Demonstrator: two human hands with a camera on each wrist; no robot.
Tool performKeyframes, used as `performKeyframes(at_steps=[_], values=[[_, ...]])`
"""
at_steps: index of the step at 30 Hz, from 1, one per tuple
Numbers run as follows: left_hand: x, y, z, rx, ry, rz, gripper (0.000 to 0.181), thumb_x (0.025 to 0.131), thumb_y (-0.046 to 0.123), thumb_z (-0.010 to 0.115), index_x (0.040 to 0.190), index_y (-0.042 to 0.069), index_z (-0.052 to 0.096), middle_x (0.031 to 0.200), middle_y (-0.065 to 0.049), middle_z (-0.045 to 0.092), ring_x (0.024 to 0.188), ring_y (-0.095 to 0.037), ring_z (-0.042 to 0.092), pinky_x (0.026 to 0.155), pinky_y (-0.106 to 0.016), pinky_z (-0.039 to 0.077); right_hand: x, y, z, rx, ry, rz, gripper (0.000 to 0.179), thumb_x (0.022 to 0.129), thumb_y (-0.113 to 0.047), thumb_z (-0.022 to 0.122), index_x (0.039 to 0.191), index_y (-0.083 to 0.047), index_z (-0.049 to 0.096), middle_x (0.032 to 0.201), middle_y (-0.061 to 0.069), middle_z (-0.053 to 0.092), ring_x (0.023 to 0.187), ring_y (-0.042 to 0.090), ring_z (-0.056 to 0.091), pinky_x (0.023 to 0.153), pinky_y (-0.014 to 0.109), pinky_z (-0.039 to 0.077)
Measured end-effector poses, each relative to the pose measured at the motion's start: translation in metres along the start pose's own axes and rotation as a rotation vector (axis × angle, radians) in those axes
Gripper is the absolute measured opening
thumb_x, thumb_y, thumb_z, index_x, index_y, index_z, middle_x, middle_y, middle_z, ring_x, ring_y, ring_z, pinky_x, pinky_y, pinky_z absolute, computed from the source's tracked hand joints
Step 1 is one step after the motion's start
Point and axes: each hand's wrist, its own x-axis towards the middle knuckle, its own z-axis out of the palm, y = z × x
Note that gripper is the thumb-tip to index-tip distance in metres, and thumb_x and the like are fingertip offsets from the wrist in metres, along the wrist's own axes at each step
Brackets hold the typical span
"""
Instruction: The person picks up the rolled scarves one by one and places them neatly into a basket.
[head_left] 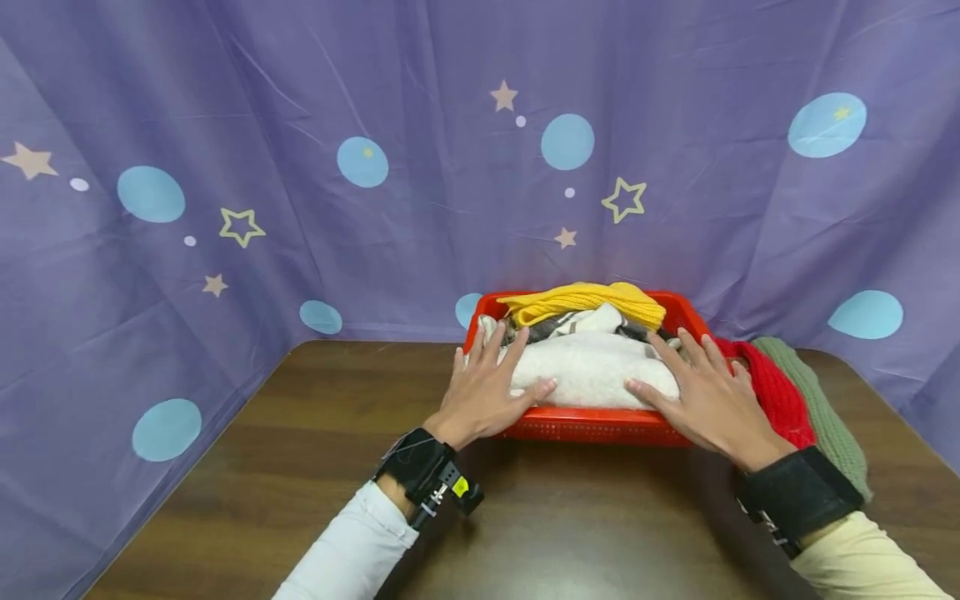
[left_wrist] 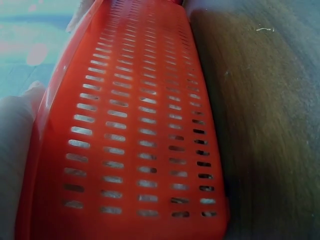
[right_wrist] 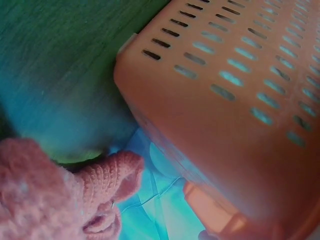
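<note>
A red plastic basket (head_left: 592, 425) with slotted walls stands at the far side of the table. Folded white fabric (head_left: 592, 368) fills its front, with a yellow ribbed knit (head_left: 585, 302) and grey-and-white cloth (head_left: 592, 321) behind. My left hand (head_left: 483, 392) is at the basket's front left, fingers spread and thumb over the white fabric. At the front right, my right hand (head_left: 705, 396) spreads its fingers the same way, thumb tip at the fabric's edge. The basket's slotted wall (left_wrist: 135, 125) fills much of the left wrist view, and its corner (right_wrist: 200, 120) shows in the right wrist view.
Right of the basket, a red knit (head_left: 776, 392) and a green knit (head_left: 825, 417) lie over the table's right part. A brown wooden table (head_left: 315, 442) spreads in front. Behind it hangs a purple curtain (head_left: 450, 208) with stars and blue dots.
</note>
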Motion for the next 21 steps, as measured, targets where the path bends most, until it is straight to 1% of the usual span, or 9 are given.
performKeyframes(at_steps=[5,9,13,21], values=[[-0.0022,-0.0006,-0.0011,0.021,0.004,0.020,0.091,0.091,0.079,0.037,0.163,0.027,0.016,0.170,-0.007,0.006,0.155,-0.033,-0.003,0.118,-0.067,0.005,-0.0030,-0.0003,-0.0009,-0.023,0.030,-0.015,0.091,0.091,-0.075,0.046,0.161,-0.019,0.026,0.161,0.029,0.024,0.143,0.057,0.019,0.103,0.081,0.015],[-0.0043,-0.0013,-0.0010,0.036,0.006,0.027,0.091,0.091,0.079,0.037,0.163,0.027,0.016,0.170,-0.007,0.005,0.155,-0.032,-0.004,0.118,-0.067,0.005,-0.0057,-0.0003,-0.0001,-0.044,0.041,-0.026,0.091,0.091,-0.074,0.047,0.161,-0.019,0.028,0.160,0.030,0.025,0.143,0.056,0.020,0.104,0.081,0.016],[-0.0043,-0.0014,-0.0006,0.037,0.001,0.021,0.092,0.091,0.080,0.035,0.163,0.028,0.015,0.170,-0.004,0.002,0.156,-0.031,-0.004,0.118,-0.066,0.003,-0.0064,0.0002,0.0008,-0.054,0.055,-0.032,0.091,0.091,-0.074,0.048,0.160,-0.018,0.030,0.160,0.029,0.026,0.143,0.056,0.021,0.104,0.080,0.017],[-0.0049,-0.0004,-0.0015,0.043,-0.013,0.014,0.090,0.091,0.080,0.035,0.163,0.030,0.013,0.170,-0.005,0.002,0.156,-0.031,-0.004,0.119,-0.065,0.003,-0.0071,0.0009,0.0021,-0.062,0.065,-0.039,0.090,0.091,-0.073,0.049,0.160,-0.018,0.031,0.159,0.029,0.028,0.142,0.056,0.023,0.104,0.080,0.018]])
